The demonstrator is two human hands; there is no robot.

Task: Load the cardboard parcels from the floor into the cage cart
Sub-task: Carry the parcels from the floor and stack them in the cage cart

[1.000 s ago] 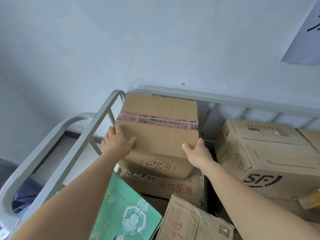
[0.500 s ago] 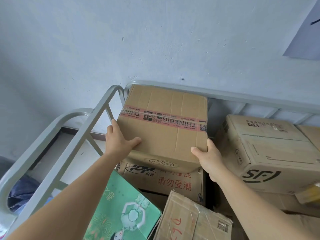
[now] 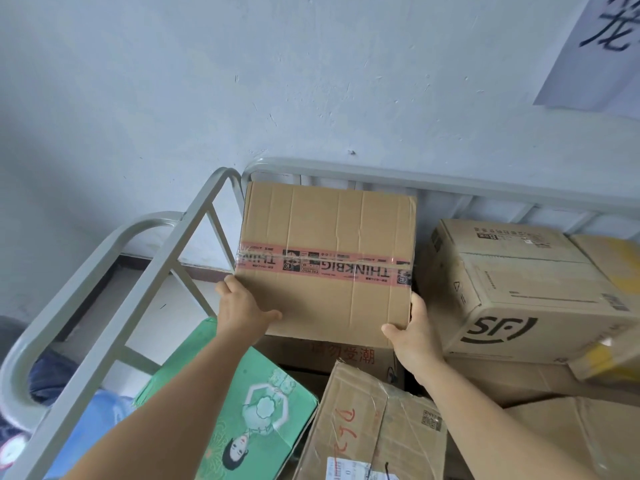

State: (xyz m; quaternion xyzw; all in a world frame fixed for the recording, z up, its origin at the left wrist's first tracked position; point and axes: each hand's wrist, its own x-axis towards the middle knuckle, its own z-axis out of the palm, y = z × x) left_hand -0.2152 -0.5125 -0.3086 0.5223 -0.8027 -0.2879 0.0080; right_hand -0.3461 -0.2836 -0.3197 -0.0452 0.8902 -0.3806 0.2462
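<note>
"THINKBIG"-taped parcel (image 3: 325, 261), "SF" box (image 3: 526, 292)

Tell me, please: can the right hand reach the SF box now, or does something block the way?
Probably yes. The right hand grips the taped box at its near right corner, right beside the SF box, with nothing between; it must let go first.

- The taped parcel (image 3: 325, 261) is plain tan cardboard, crossed by a pink tape band (image 3: 323, 266) printed with black squares and black lettering.
- The SF box (image 3: 526, 289) is paler brown, with a bold black logo and small black marks.
- The green box (image 3: 242, 414) is mint green with a pale drawn figure and dark hair.
- The scribbled box (image 3: 374, 427) is brown with red handwriting and a white label.
- The cage cart (image 3: 145, 271) rails are pale grey.
- The wall (image 3: 242, 81) is bluish white.
</note>
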